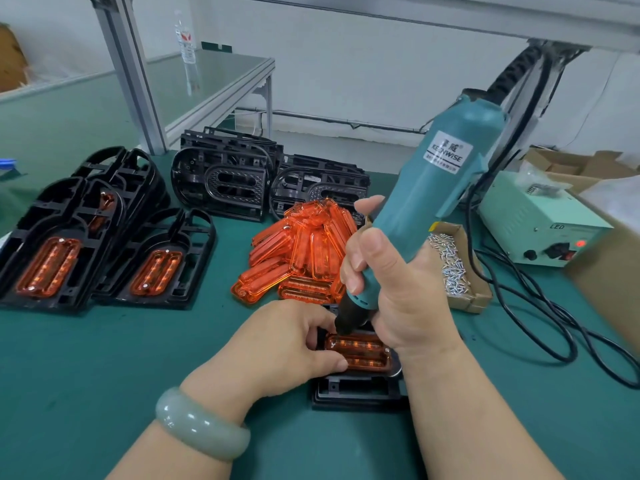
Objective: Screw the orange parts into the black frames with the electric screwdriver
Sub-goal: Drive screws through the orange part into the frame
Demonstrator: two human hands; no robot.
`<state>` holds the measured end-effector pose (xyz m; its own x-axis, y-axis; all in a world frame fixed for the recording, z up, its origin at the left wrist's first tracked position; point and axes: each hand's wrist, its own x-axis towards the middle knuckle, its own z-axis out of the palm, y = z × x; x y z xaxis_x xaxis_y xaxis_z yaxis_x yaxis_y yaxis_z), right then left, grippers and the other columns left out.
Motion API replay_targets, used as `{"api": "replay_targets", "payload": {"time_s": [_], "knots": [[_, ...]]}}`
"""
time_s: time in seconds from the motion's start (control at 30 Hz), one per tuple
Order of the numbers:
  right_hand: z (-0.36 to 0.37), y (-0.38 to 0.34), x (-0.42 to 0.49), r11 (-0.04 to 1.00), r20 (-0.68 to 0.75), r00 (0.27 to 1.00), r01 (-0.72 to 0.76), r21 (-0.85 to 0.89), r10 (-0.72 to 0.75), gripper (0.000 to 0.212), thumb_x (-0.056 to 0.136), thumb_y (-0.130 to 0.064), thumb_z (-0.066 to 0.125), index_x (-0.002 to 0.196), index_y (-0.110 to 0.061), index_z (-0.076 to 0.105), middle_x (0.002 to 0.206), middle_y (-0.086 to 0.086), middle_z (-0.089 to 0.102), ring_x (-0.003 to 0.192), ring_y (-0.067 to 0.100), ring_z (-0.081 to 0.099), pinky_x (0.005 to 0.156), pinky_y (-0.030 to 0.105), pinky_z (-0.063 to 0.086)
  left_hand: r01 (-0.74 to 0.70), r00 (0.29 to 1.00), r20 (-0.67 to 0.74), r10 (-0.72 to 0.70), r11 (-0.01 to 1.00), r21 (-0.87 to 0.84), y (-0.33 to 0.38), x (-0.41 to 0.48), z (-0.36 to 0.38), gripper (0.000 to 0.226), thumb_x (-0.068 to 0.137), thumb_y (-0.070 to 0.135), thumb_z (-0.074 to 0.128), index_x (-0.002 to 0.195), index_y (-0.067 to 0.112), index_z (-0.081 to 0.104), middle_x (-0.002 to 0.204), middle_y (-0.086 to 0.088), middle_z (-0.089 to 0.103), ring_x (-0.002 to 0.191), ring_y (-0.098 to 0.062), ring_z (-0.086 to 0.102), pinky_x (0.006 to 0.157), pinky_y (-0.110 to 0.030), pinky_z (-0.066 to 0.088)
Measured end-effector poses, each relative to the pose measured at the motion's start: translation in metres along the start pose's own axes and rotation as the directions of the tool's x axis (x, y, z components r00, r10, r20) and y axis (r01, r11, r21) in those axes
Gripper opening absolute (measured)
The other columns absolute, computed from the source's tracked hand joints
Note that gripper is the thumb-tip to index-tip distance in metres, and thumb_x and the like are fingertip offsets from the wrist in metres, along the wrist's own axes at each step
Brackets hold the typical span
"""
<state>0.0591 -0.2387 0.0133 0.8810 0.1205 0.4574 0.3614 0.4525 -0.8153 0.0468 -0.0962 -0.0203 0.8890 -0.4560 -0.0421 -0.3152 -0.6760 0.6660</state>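
Note:
An orange part (360, 351) lies seated in a black frame (356, 393) on the green mat in front of me. My left hand (277, 344) holds the frame and the part's left end, thumb on the orange edge. My right hand (388, 289) grips the teal electric screwdriver (436, 178), tilted, with its black tip down at the part's upper left corner. The bit itself is hidden behind my fingers.
A pile of loose orange parts (304, 251) lies just behind. Frames with orange parts fitted (86, 251) are stacked at the left, bare black frames (242, 178) at the back. A cardboard tray of screws (453, 268) and the power box (540, 223) with cables sit right.

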Motion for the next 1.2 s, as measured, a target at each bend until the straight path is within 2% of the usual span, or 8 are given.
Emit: {"api": "replay_targets", "payload": {"time_s": [0.17,0.3,0.43,0.57,0.77,0.9,1.1,1.2], "knots": [[0.001,0.0,0.0,1.0,-0.02,1.0,-0.005,-0.017,0.005,0.025,0.08,-0.021,0.07,0.102,-0.019,0.06,0.059,-0.005,0.049,0.042,0.009,0.045,0.048,0.02,0.041,-0.018,1.0,-0.008,0.018,1.0,0.016,0.002,0.0,0.0,0.033,0.068,0.047,0.076,0.062,0.065,0.049,0.056,0.028,0.052,0.052,0.006,0.048,0.049,-0.011,0.035],[-0.002,0.0,-0.002,1.0,-0.051,0.999,0.011,0.0,-0.011,0.01,0.078,-0.021,0.065,0.085,-0.028,0.064,0.054,-0.006,0.047,0.039,0.01,0.042,0.047,0.021,0.039,-0.003,1.0,0.001,0.003,1.0,0.029,0.002,0.001,0.0,0.026,0.068,0.049,0.076,0.061,0.058,0.052,0.055,0.027,0.052,0.052,0.006,0.048,0.047,-0.013,0.034],[-0.003,0.0,-0.005,1.0,-0.095,0.995,0.01,-0.017,-0.011,0.011,0.078,-0.018,0.066,0.081,-0.028,0.063,0.052,-0.004,0.045,0.038,0.012,0.041,0.046,0.022,0.038,-0.018,1.0,0.002,0.018,0.998,0.055,0.003,0.001,-0.001,0.031,0.068,0.049,0.076,0.06,0.064,0.049,0.053,0.024,0.051,0.051,0.005,0.048,0.048,-0.013,0.034],[-0.004,0.001,-0.005,0.999,-0.123,0.992,0.001,-0.045,-0.006,0.013,0.082,-0.005,0.058,0.087,-0.017,0.055,0.05,-0.003,0.044,0.037,0.013,0.041,0.046,0.022,0.038,0.0,1.0,-0.009,0.0,0.998,0.056,0.002,0.001,0.0,0.027,0.067,0.05,0.076,0.059,0.056,0.051,0.052,0.017,0.051,0.051,0.004,0.047,0.045,-0.013,0.031],[-0.006,0.003,-0.004,1.0,-0.056,0.998,0.001,-0.015,-0.002,0.017,0.077,-0.017,0.066,0.092,-0.022,0.061,0.052,-0.004,0.046,0.039,0.012,0.043,0.047,0.021,0.039,0.003,1.0,0.0,-0.003,0.999,0.042,0.004,0.001,-0.001,0.031,0.067,0.048,0.077,0.058,0.061,0.05,0.051,0.023,0.051,0.05,0.005,0.047,0.047,-0.012,0.032],[-0.009,0.005,-0.003,1.0,-0.044,0.999,0.01,0.004,-0.009,0.021,0.077,-0.019,0.066,0.094,-0.03,0.067,0.055,-0.005,0.048,0.04,0.011,0.044,0.049,0.023,0.039,0.012,1.0,-0.019,-0.011,0.998,0.056,0.002,0.0,0.0,0.028,0.067,0.049,0.077,0.058,0.051,0.05,0.052,0.015,0.05,0.05,0.005,0.047,0.046,-0.012,0.032],[-0.014,0.005,-0.004,0.999,-0.056,0.998,-0.003,0.054,0.006,0.024,0.079,-0.022,0.065,0.103,-0.022,0.061,0.058,-0.005,0.048,0.042,0.01,0.046,0.052,0.027,0.037,0.021,1.0,-0.023,-0.02,0.998,0.059,0.002,0.001,0.0,0.028,0.067,0.05,0.076,0.058,0.055,0.05,0.054,0.015,0.047,0.05,0.004,0.046,0.046,-0.013,0.026],[-0.014,0.005,-0.004,0.998,-0.067,0.998,-0.005,0.066,0.01,0.026,0.08,-0.023,0.064,0.105,-0.019,0.059,0.058,-0.006,0.048,0.043,0.009,0.046,0.051,0.025,0.039,0.032,0.999,-0.022,-0.031,0.998,0.06,0.0,0.001,0.001,0.026,0.067,0.051,0.076,0.066,0.048,0.049,0.058,0.014,0.048,0.051,0.003,0.045,0.049,-0.014,0.028]]}}
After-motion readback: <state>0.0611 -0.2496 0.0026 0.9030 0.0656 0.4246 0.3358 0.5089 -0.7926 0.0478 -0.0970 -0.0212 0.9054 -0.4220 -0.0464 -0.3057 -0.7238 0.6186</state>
